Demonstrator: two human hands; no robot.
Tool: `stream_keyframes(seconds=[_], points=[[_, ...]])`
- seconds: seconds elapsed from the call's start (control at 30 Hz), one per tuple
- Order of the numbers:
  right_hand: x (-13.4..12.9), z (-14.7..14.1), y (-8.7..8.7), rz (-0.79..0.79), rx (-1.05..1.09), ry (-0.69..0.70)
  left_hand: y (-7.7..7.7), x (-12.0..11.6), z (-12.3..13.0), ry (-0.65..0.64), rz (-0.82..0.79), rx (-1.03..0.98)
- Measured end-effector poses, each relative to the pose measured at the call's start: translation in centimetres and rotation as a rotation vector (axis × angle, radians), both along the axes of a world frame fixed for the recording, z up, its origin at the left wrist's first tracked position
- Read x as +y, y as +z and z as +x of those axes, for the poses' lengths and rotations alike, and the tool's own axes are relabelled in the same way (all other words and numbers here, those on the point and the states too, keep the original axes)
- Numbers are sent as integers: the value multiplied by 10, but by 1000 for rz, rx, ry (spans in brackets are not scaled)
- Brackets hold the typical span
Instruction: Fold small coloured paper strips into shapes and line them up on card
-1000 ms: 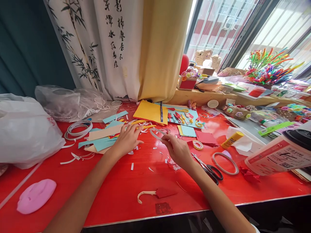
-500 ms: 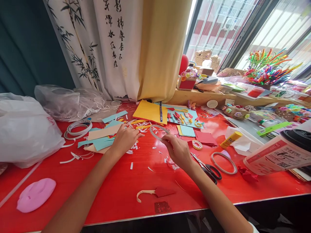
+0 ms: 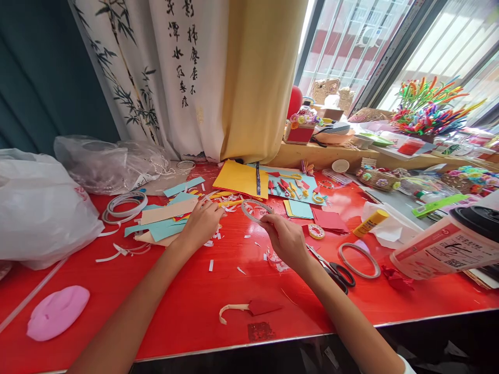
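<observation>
My right hand pinches the edge of a thin ring-shaped roll of tape, raised over the middle of the red table. My left hand rests at the right edge of a heap of paper strips, fingertips down among yellow and white scraps. Its fingers are drawn together, and whatever lies under them is hidden. Near my right wrist lie black-handled scissors and a small tape roll. A red paper piece with a curled cream strip lies close to the front edge.
Tape rings and a white plastic bag sit at left, with pink clay in front. To the right are another tape ring, a glue stick and a large tilted cup. Yellow sheets lie at the back.
My left hand's fingers and thumb have drawn in over the scraps, where the thumb stuck out before. My right hand and the tape roll have hardly moved.
</observation>
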State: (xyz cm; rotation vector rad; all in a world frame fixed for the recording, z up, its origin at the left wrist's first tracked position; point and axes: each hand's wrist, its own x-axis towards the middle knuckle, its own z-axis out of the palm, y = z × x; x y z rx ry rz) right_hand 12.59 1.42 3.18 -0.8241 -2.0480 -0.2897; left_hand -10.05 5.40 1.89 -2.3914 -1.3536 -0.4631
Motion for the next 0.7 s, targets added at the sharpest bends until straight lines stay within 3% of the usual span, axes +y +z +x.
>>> stream_keyframes(seconds=[0.17,0.3,0.57,0.7], points=[[0,0,-1,6,1,-20,-2,1,-1,-107,-88,-112],[1,0,-1,3,-5,-20,-6,3,2,-115,-188,-227],[2,1,-2,-10,-10,-17,-18,7,-2,-160,-231,-48],[2,1,-2,-8,-10,-20,-17,6,-3,-122,-222,-81]])
